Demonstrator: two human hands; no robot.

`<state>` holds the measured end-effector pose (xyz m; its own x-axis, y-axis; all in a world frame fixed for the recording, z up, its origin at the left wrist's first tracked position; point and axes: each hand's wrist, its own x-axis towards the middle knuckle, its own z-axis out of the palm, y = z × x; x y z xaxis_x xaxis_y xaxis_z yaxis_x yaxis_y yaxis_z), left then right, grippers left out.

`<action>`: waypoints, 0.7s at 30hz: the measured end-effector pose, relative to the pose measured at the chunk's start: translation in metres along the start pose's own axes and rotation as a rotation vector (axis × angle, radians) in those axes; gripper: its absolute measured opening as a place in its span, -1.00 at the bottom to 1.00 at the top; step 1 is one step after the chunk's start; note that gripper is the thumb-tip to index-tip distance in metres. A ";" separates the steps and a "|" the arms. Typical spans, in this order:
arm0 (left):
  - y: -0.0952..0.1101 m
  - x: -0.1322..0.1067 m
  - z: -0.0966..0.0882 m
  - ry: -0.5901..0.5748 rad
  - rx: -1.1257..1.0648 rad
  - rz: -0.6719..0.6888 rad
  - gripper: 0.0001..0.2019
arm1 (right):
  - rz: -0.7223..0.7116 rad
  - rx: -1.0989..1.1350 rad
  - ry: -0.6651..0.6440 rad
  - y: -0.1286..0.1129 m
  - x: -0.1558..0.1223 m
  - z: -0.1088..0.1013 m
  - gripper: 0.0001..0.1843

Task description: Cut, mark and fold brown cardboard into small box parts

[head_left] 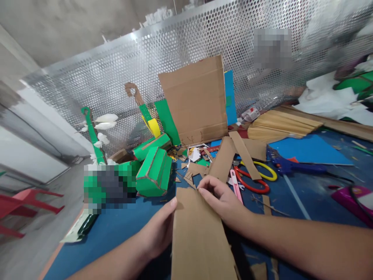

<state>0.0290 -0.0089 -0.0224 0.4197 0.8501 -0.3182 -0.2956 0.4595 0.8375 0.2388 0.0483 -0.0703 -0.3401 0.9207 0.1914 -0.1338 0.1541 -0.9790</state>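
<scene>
A long brown cardboard strip (pixel 198 237) lies lengthwise in front of me on the blue table (pixel 116 225). My left hand (pixel 159 229) grips its left edge, thumb on top. My right hand (pixel 221 198) pinches the strip's far right corner, fingers curled closed. Just beyond the right hand lie more cardboard strips (pixel 224 159), a pink cutter (pixel 235 184) and red-and-yellow scissors (pixel 253 177).
Green cardboard boxes (pixel 154 171) stand at the left. A big cardboard sheet (pixel 195 101) leans on the perforated metal wall (pixel 186 50). A blue glue gun (pixel 291 165), blue paper (pixel 311 149), sticks (pixel 279 124) and a pink object (pixel 354 198) lie right. Red chair (pixel 20 206) far left.
</scene>
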 end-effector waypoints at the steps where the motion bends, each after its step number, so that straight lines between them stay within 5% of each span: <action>1: -0.001 0.002 -0.002 0.029 -0.007 0.037 -0.40 | 0.003 -0.002 0.020 -0.001 0.001 0.000 -0.70; 7: -0.010 0.014 -0.011 0.133 -0.034 0.263 -0.58 | 0.058 -0.014 0.082 -0.001 0.009 -0.004 -0.67; 13: -0.024 0.015 -0.029 0.139 0.329 0.191 -0.35 | 0.023 -0.149 -0.044 0.002 0.005 -0.004 -0.75; 21: -0.014 0.016 -0.029 0.090 0.526 0.264 -0.44 | 0.004 -0.194 -0.069 -0.004 0.004 -0.004 -0.78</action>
<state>0.0150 0.0060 -0.0526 0.3088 0.9472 -0.0862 0.0946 0.0596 0.9937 0.2412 0.0531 -0.0663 -0.4046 0.8955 0.1854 0.0472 0.2229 -0.9737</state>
